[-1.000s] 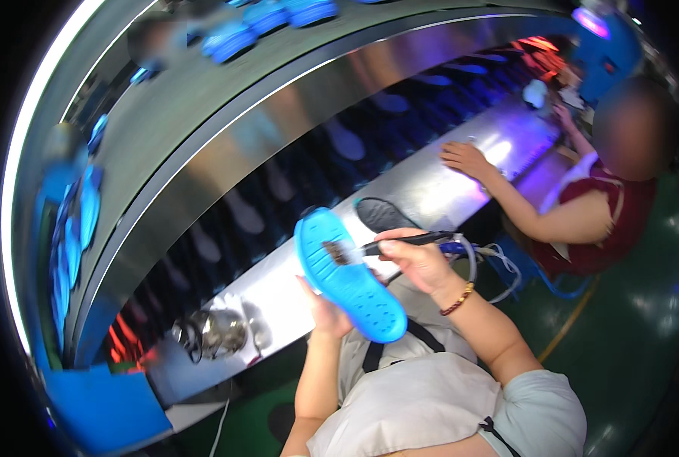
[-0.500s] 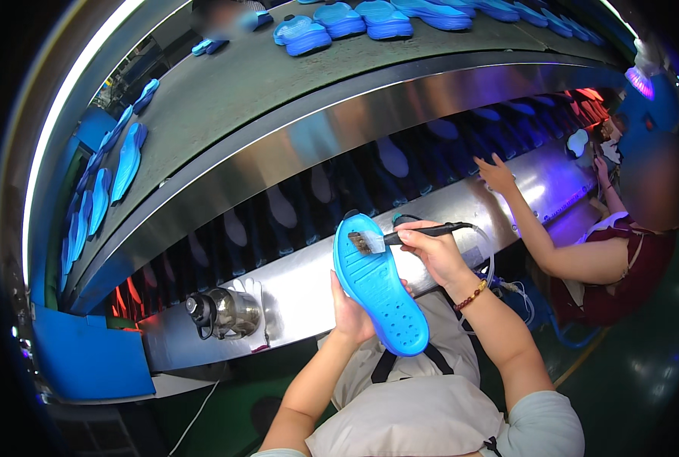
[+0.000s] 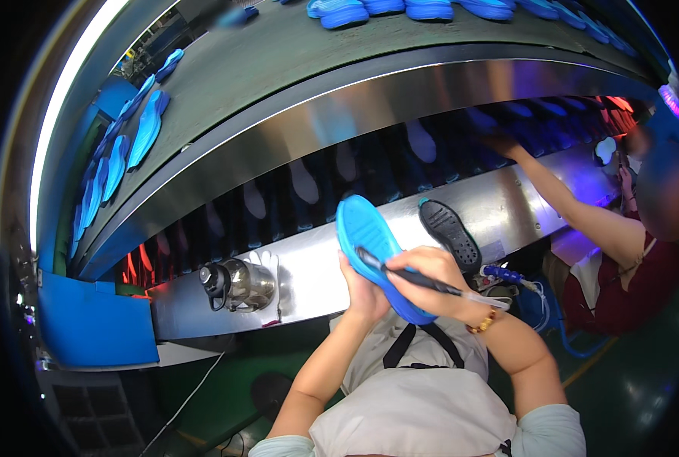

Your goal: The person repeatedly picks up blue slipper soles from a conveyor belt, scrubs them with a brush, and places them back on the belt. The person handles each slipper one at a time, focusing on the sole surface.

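A bright blue shoe sole [image 3: 368,228] is tilted in front of me, its grooved inner face up, with my left hand [image 3: 365,292] wrapped around its left edge and underside. My right hand [image 3: 444,268] pinches the black handle of a brush [image 3: 429,282], and a thin clear tube trails from the handle's back end past the wrist. The brush's front end lies over the middle of the sole; its bristles cannot be made out. My right hand and forearm cover the sole's lower right part. A black perforated sole [image 3: 452,233] rests on the metal ledge [image 3: 317,273], just beyond my right hand.
A steel-and-black bottle [image 3: 242,285] and a white glove [image 3: 269,274] lie on the ledge at left. Above, blue soles [image 3: 148,129] ride a green conveyor belt [image 3: 278,84]. Dark soles [image 3: 304,181] line a slot beneath it. At right, a co-worker's arm [image 3: 556,190] reaches into that slot.
The brush has moved from the sole's far end down to its middle, and its bristles no longer show. The black sole has come into fuller view. The co-worker's hand has reached into the slot.
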`<state>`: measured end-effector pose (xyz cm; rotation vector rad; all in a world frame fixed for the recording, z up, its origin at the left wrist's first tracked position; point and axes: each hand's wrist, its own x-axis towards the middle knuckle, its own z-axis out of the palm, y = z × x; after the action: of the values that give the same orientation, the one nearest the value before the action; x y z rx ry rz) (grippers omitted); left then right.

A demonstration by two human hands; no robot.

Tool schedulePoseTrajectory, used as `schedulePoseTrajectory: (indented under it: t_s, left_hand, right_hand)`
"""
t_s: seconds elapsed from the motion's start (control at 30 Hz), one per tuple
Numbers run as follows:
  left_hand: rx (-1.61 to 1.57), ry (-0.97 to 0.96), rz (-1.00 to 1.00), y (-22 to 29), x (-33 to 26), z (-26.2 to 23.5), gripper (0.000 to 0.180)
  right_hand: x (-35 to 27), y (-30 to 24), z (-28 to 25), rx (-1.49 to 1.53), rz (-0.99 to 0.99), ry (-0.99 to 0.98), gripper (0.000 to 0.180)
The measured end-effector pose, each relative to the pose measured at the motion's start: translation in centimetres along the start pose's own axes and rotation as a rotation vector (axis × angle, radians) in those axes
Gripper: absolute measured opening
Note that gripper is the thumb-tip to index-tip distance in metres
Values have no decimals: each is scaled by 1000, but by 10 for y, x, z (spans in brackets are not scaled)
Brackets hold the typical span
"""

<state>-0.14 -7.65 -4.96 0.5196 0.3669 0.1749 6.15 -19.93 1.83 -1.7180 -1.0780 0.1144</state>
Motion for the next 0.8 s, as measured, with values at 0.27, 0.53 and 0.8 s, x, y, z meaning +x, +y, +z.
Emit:
schedulePoseTrajectory:
  t_s: [0.27, 0.53, 0.8]
  left_hand:
    - [-43, -209, -150, 29, -17, 4, 96]
    - [-77, -83, -115, 20, -24, 23, 81]
    - [-76, -316, 29, 27, -14, 29, 97]
  right_hand:
    - [-14, -9, -38, 326, 121, -138, 17]
    - [2, -19, -45, 594, 57, -338, 19]
    - [-3, -12, -46, 570, -106, -341, 20]
